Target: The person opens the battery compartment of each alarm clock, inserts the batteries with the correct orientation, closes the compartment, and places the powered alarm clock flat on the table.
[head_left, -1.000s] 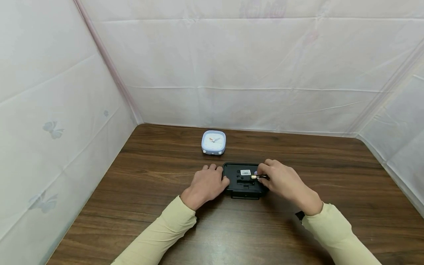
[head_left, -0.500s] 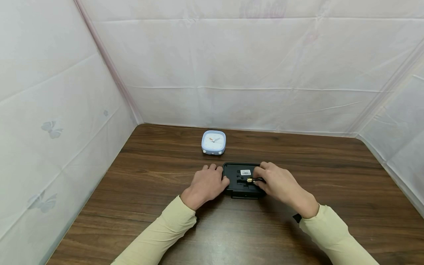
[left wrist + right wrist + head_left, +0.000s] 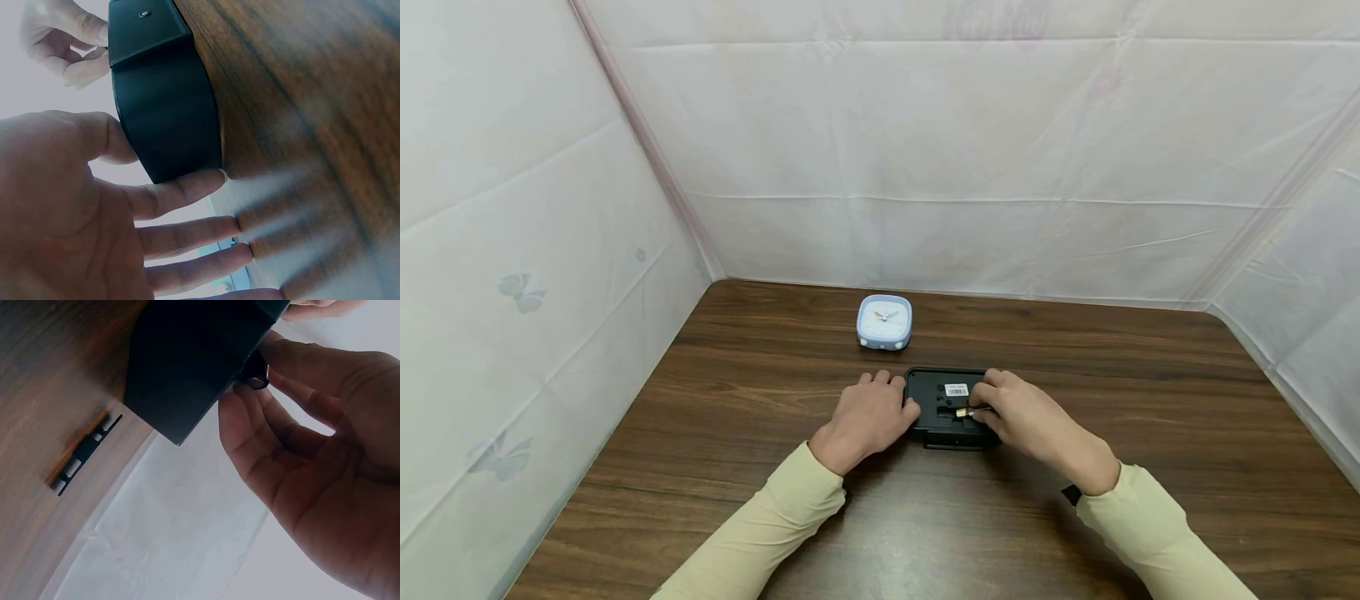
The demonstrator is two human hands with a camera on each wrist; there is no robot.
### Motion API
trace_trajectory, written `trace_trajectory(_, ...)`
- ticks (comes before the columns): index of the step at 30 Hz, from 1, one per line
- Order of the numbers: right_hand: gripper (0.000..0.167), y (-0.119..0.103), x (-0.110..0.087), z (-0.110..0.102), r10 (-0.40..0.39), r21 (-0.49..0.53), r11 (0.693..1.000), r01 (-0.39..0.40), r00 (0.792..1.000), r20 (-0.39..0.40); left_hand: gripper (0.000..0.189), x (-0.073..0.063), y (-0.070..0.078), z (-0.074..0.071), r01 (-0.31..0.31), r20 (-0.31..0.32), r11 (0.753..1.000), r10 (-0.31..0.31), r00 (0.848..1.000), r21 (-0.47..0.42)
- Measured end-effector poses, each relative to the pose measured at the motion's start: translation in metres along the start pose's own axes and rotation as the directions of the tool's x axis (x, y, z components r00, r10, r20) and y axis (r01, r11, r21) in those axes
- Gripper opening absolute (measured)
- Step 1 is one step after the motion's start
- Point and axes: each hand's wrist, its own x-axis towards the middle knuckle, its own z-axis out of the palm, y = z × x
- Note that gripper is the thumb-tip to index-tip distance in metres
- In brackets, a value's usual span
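Observation:
A black box-shaped device [image 3: 927, 392] lies on the table with its labelled side up and a slot-like compartment showing. My left hand [image 3: 867, 414] holds its left end; in the left wrist view the thumb and index finger [image 3: 181, 190] bracket that end, the other fingertips on the table. Over the compartment my right hand [image 3: 1028, 418] pinches a battery [image 3: 964, 412], black with a gold end. Up close, the right wrist view shows the battery's round end [image 3: 257, 382] between thumb and fingers. How far it sits in the slot is hidden.
A light-blue clock [image 3: 883, 322] lies face up behind the device. In the right wrist view, a thin black notched strip [image 3: 86, 454] lies on the wooden table [image 3: 760, 358]. Pale sheeting [image 3: 880, 150] walls the table at the back and sides.
My right hand has moved slightly left with the battery, bringing it from above the slot down to it. The left hand and the device have stayed put.

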Motion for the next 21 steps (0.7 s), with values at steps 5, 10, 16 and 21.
trace_trajectory(5, 0.016, 0.0, 0.0, 0.0, -0.011, 0.015, 1.0, 0.011, 1.0, 0.004, 0.044, 0.0, 0.0, 0.0, 0.002, -0.002, 1.0, -0.002, 1.0, 0.003)
trace_trajectory(10, 0.017, 0.0, 0.001, 0.001, -0.016, 0.018, 1.0, 0.016, 1.0, -0.006, 0.044, 0.0, 0.001, 0.0, 0.002, 0.001, 1.0, -0.002, 1.0, 0.0)
trace_trajectory(16, 0.018, 0.002, -0.001, -0.003, 0.017, 0.026, 1.0, -0.017, 1.0, 0.006, 0.043, 0.0, 0.0, 0.001, 0.004, 0.004, 1.0, -0.004, 1.0, -0.002)
trace_trajectory(21, 0.02, 0.004, -0.003, -0.009, 0.058, -0.007, 0.998, -0.058, 0.998, 0.025, 0.043, 0.0, 0.0, 0.001, 0.005, 0.001, 1.0, -0.005, 1.0, -0.006)
